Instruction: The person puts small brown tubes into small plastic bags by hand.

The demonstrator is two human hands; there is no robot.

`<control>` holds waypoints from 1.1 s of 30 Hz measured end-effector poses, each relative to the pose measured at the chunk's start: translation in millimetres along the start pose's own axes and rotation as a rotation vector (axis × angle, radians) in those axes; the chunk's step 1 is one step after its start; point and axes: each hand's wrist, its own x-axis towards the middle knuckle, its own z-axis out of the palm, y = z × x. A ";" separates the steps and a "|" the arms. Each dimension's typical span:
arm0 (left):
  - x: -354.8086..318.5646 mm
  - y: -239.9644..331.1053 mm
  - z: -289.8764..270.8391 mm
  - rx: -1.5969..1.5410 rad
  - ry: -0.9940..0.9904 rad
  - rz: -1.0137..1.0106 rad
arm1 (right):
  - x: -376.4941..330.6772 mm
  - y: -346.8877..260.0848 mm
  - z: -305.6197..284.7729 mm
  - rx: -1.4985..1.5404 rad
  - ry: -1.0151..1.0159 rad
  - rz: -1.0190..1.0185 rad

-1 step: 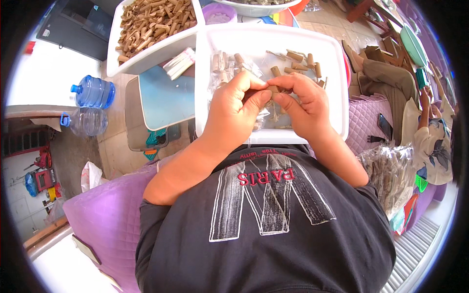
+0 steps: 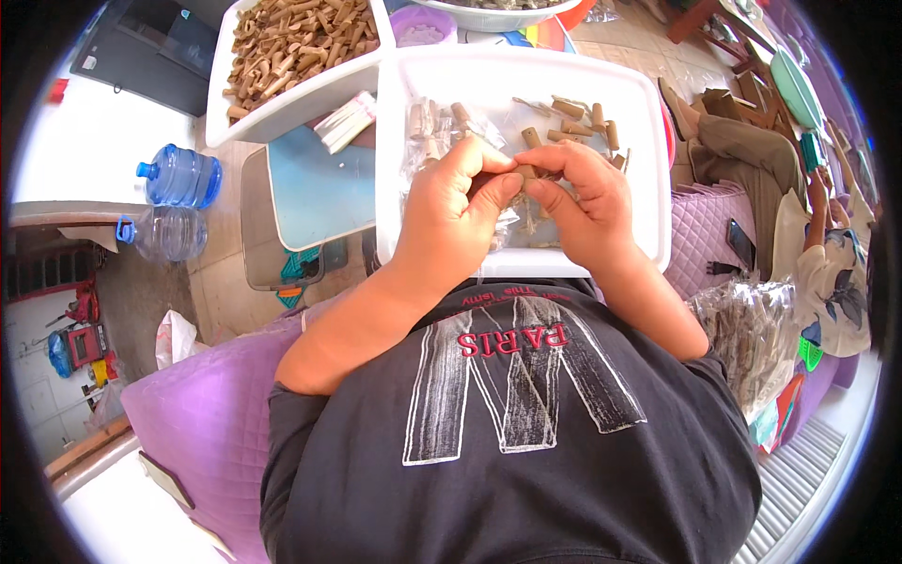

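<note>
Over the white plastic tray [image 2: 526, 68], my left hand [image 2: 451, 193] and my right hand [image 2: 587, 193] meet, thumbs and forefingers pinched together. Their fingertips almost touch; something small and brownish shows between them, mostly hidden, and I cannot make out what it is. Beyond my right hand lie several short brown cylindrical pieces [image 2: 598, 117], some with thin straw-like strands. To the left in the tray, clear plastic bags [image 2: 434, 120] hold similar brown pieces, partly covered by my left hand.
A white bin [image 2: 293, 103] heaped with brown pieces stands at the upper left, near a bundle of white strips [image 2: 348, 122]. Two large water bottles [image 2: 183, 179] lie farther left. On the right are a phone [image 2: 740, 242], a bag of brownish material [image 2: 747, 338] and another person's leg [image 2: 752, 146].
</note>
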 end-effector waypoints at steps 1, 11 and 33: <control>-0.7 -2.4 0.6 0.010 0.013 0.023 | 0.1 0.2 2.1 0.016 0.019 -0.013; 47.8 -45.2 -96.9 0.212 0.502 0.001 | -2.2 28.8 -15.3 0.540 0.110 0.354; 24.9 -141.4 -217.9 0.519 0.721 -0.300 | -2.4 39.9 -2.0 0.551 0.072 0.466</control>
